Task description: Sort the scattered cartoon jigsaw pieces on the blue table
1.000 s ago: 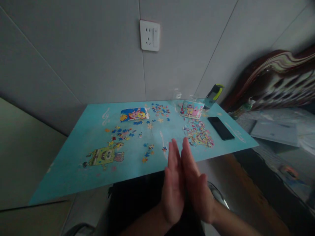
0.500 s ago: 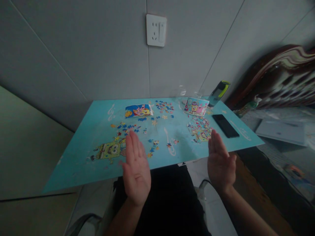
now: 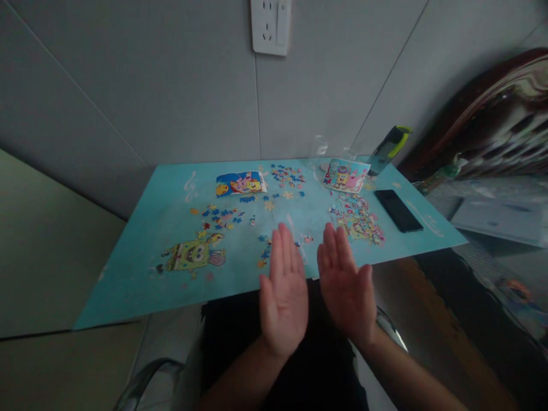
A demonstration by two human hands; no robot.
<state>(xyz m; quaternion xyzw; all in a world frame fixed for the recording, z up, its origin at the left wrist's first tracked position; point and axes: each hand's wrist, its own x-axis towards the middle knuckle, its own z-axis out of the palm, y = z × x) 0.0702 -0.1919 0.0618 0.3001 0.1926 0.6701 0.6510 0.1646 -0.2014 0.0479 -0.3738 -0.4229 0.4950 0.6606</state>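
My left hand [image 3: 284, 302] is held up over the front edge of the light-blue table [image 3: 141, 228], palm showing and fingers stretched out. Beside it, a small gap apart, my right hand [image 3: 346, 285] is raised the same way. Neither holds anything. Closest to the left fingertips lie a few loose jigsaw pieces [image 3: 262, 262], partly hidden by that hand. A pile of mixed jigsaw pieces [image 3: 357, 220] spreads to the right of my right fingertips. More blue and yellow jigsaw pieces [image 3: 222, 217] lie left of centre, and another cluster of jigsaw pieces [image 3: 289, 176] is at the back.
A blue picture card [image 3: 240, 184] and a second cartoon picture card [image 3: 346, 176] stand towards the back. A black phone [image 3: 398, 210] lies at the right, near a bottle with a green-yellow cap [image 3: 389, 149]. A wall socket [image 3: 270, 25] is above.
Both hands have come towards each other, from wide apart to nearly side by side over the table's front edge. The view has tipped down slightly. Things on the table appear unmoved.
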